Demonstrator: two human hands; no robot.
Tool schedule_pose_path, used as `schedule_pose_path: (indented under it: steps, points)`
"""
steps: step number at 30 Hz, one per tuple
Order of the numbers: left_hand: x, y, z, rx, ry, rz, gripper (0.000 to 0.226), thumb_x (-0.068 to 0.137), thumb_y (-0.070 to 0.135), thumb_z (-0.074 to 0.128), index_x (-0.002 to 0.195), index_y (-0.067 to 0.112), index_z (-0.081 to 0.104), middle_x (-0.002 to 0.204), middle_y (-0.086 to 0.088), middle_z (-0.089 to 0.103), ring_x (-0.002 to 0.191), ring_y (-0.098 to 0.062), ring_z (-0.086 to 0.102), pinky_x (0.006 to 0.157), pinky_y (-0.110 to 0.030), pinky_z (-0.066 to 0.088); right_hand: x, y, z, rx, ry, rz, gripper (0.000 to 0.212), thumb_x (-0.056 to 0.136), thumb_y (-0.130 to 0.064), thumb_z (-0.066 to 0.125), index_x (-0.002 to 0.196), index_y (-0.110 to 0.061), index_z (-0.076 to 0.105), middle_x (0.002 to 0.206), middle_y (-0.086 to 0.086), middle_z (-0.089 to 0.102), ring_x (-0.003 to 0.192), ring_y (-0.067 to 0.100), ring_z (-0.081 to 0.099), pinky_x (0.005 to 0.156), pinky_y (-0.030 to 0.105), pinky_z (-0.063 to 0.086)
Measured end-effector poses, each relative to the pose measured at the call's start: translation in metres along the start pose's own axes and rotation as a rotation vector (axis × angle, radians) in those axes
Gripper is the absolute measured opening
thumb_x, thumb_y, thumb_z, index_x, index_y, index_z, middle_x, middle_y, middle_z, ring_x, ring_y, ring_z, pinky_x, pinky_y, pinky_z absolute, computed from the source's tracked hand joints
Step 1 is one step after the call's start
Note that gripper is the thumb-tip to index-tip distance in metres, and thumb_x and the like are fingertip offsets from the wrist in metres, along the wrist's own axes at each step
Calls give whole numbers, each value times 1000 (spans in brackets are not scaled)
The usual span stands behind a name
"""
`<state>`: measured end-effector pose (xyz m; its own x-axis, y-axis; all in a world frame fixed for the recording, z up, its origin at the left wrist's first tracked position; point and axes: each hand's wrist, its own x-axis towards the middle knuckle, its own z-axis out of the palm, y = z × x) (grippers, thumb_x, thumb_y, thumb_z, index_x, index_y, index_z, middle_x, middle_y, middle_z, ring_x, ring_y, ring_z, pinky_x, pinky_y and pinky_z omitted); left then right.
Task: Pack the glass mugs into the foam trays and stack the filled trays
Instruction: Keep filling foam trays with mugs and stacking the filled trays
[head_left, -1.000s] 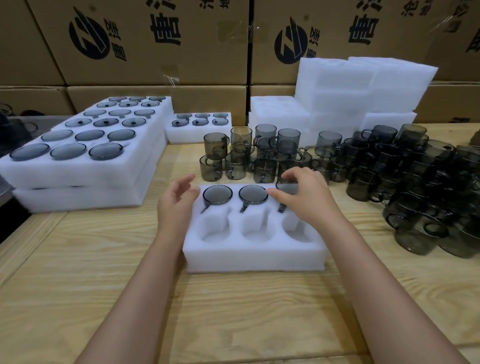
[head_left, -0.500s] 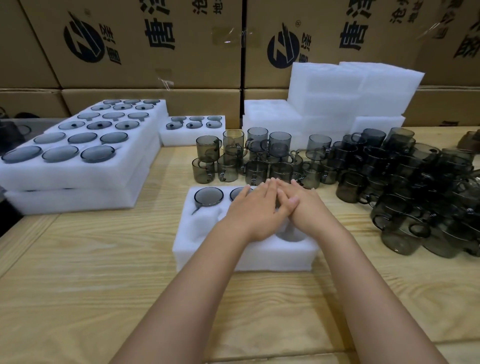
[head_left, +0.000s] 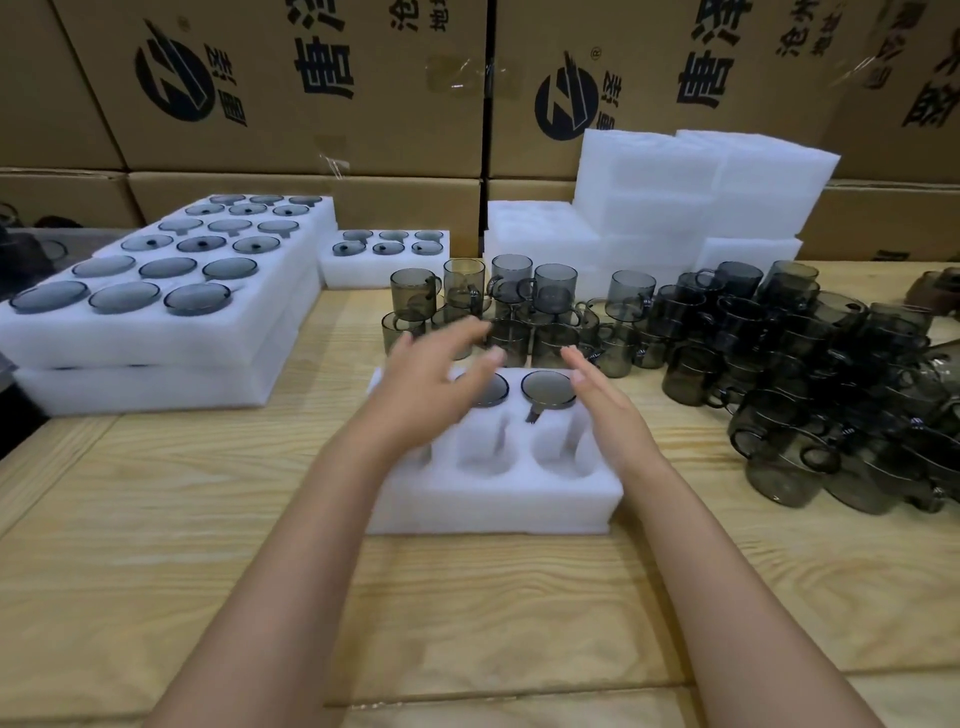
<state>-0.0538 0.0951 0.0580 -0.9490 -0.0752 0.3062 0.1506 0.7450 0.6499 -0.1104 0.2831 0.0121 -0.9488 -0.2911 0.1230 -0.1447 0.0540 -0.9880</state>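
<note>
**A:** Where is the tray that's being filled?

**B:** The white six-pocket foam tray (head_left: 493, 506) lies in the middle of the pale wooden desk (head_left: 182, 545). Two smoky grey glass mugs (head_left: 548, 388) sit sunk in its far row, in the middle and right pockets.

**A:** And the hands?

**B:** The left hand (head_left: 426, 387) is blurred. It hovers over the tray's far left corner with fingers straight and spread, gripping nothing, and it hides the pocket there. The right hand (head_left: 610, 415) is over the tray's right edge, fingers straight, palm turned inward, also gripping nothing. I cannot tell whether it touches the foam.

**A:** The loose mugs?

**B:** A cluster of loose smoky mugs (head_left: 519, 306) stands just beyond the tray. It runs into a larger heap of mugs (head_left: 831, 374) toward the desk's right edge.

**A:** Finished trays?

**B:** Two layers of filled white trays (head_left: 156, 332) are stacked at the left edge. A small filled tray (head_left: 384, 260) sits near the far edge, beside stacked plain white foam blocks (head_left: 701, 187), in front of brown printed cardboard boxes (head_left: 291, 88).
</note>
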Motion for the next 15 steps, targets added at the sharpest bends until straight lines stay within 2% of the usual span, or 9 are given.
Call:
schedule_pose_path:
  steps: [1, 2, 3, 5, 7, 10, 12, 13, 15]
  points:
    - [-2, -10, -12, -165, 114, -22, 38, 96, 39, 49, 132, 25, 54, 129, 14, 57, 106, 10, 53, 99, -20, 38, -1, 1, 0, 85, 9, 11, 37, 100, -20, 41, 136, -25, 46, 148, -7, 38, 137, 6, 32, 115, 29, 21]
    - [-5, -21, -21, -328, 233, -63, 32, 97, 32, 51, 126, 22, 59, 117, 16, 61, 98, 15, 54, 88, -12, 41, -1, 3, 1, 154, 12, 18, 36, 100, -20, 41, 135, -25, 48, 147, -6, 41, 136, 10, 35, 116, 35, 23]
    - [-8, -33, -26, -503, 348, -127, 26, 97, 27, 51, 121, 19, 61, 111, 15, 63, 100, 12, 56, 85, -11, 42, -1, 4, 1, 200, 16, 22, 36, 100, -20, 40, 134, -25, 49, 145, -6, 43, 136, 12, 37, 116, 39, 25]
    - [-15, -55, -26, -874, 493, -297, 23, 98, 23, 47, 117, 18, 58, 109, 6, 64, 109, -8, 58, 94, -24, 41, -1, 4, 3, 242, 29, 22, 35, 100, -20, 40, 133, -25, 49, 145, -7, 44, 135, 12, 38, 115, 40, 27]
    - [-22, -69, -15, -1093, 500, -411, 23, 98, 19, 46, 120, 16, 53, 105, 2, 63, 104, -16, 59, 96, -30, 42, 0, 4, 4, 202, 35, 8, 35, 101, -21, 39, 133, -24, 49, 145, -7, 44, 135, 12, 38, 115, 40, 26]
    - [-26, -77, -3, -1046, 381, -415, 29, 94, 10, 53, 122, 15, 55, 105, 2, 65, 91, -9, 63, 78, -22, 51, -1, 0, 4, 75, 66, 25, 36, 100, -23, 41, 136, -23, 48, 144, -5, 45, 131, 8, 40, 112, 30, 29]
    - [-25, -79, -1, -966, 350, -399, 33, 91, 2, 54, 121, 15, 57, 114, 2, 62, 94, -8, 62, 74, -19, 49, -3, -5, 0, -153, 132, 12, 38, 99, -26, 44, 137, -20, 48, 142, -4, 47, 127, 7, 42, 105, 24, 31]
    - [-25, -80, -1, -969, 354, -405, 34, 90, 0, 54, 121, 14, 57, 117, -1, 60, 100, -12, 60, 76, -20, 49, -4, -8, -5, -408, 200, -29, 38, 98, -27, 46, 135, -17, 50, 139, 0, 49, 125, 13, 43, 104, 27, 33]
    - [-25, -80, -1, -989, 387, -417, 35, 89, -3, 54, 121, 12, 57, 117, 0, 60, 106, -16, 57, 77, -20, 49, -9, -17, -17, -941, 453, -146, 34, 94, -27, 51, 120, -9, 60, 125, 12, 55, 115, 31, 45, 94, 37, 35]
